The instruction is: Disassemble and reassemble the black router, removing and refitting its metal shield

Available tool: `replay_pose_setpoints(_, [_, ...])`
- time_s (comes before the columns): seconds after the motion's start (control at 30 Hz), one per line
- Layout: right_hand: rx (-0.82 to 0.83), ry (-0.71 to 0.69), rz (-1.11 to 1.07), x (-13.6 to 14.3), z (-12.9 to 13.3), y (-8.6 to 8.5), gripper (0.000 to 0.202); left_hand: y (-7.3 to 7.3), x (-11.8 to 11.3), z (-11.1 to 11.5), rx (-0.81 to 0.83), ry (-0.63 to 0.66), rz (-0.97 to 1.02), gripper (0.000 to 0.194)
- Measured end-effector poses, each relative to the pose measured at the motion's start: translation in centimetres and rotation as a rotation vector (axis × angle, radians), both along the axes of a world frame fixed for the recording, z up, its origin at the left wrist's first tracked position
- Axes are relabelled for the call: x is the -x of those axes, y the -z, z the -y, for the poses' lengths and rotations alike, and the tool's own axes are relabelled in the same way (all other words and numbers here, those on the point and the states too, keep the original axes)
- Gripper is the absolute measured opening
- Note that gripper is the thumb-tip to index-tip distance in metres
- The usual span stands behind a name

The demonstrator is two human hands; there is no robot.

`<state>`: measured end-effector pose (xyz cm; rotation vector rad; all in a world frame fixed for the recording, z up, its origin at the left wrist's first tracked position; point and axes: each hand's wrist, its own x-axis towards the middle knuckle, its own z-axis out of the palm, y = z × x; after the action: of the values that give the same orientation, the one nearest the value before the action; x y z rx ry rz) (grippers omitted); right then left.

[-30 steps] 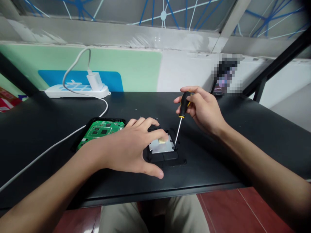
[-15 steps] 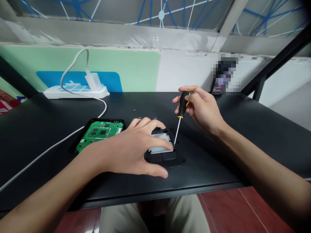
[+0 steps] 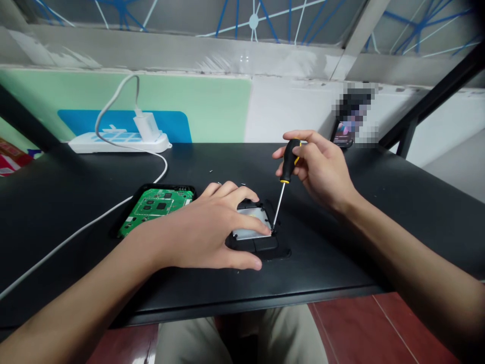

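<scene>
My right hand (image 3: 320, 167) holds a screwdriver (image 3: 291, 159) by its black and yellow handle, fingers wrapped round it. Its metal shaft slants down, with the tip at the front right corner of a silver metal plate (image 3: 248, 232). That plate lies in a black plastic casing (image 3: 267, 246) on the table. My left hand (image 3: 206, 235) is spread over the casing's left side, fingers apart, the index fingertip resting on the plate near the screwdriver tip. It hides part of the casing. To its left, a green circuit board (image 3: 157, 205) sits in another black shell, partly behind my wrist.
Several tiny screws (image 3: 211, 171) lie on the black table (image 3: 333, 258) behind my left hand. A white power strip (image 3: 119, 144) with a plugged-in charger (image 3: 147, 126) stands at the back left, its white cable (image 3: 68, 242) crossing the table. A phone (image 3: 346, 129) leans against the wall.
The screwdriver handle and my right hand have shifted very slightly to the right, while the tip stays at the plate's corner. My left hand keeps its place.
</scene>
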<state>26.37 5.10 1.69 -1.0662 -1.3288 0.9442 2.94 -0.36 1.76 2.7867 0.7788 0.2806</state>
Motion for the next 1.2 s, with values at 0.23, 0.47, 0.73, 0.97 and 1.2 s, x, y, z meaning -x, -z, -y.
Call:
replay_pose_setpoints(0.23, [-0.030, -0.023, 0.036, -0.14, 0.20, -0.12, 0.013, -0.12, -0.06, -0.04, 0.008, 0.001, -0.008, 0.036])
replay_pose_setpoints(0.47, [-0.095, -0.055, 0.056, -0.47, 0.17, 0.11, 0.014, -0.22, -0.06, 0.03, 0.015, 0.000, -0.001, 0.035])
replay_pose_setpoints(0.73, [-0.170, -0.051, 0.096, -0.24, 0.73, -0.06, 0.018, -0.16, -0.07, -0.05, 0.019, 0.002, 0.008, 0.036])
replay_pose_setpoints(0.97, [-0.210, -0.067, 0.112, -0.27, 0.87, 0.00, 0.017, -0.18, -0.16, -0.11, 0.023, 0.009, 0.024, 0.037])
replay_pose_setpoints(1.2, [-0.239, -0.064, 0.132, -0.24, 1.07, -0.13, 0.017, -0.16, -0.19, -0.16, 0.015, 0.010, 0.021, 0.038])
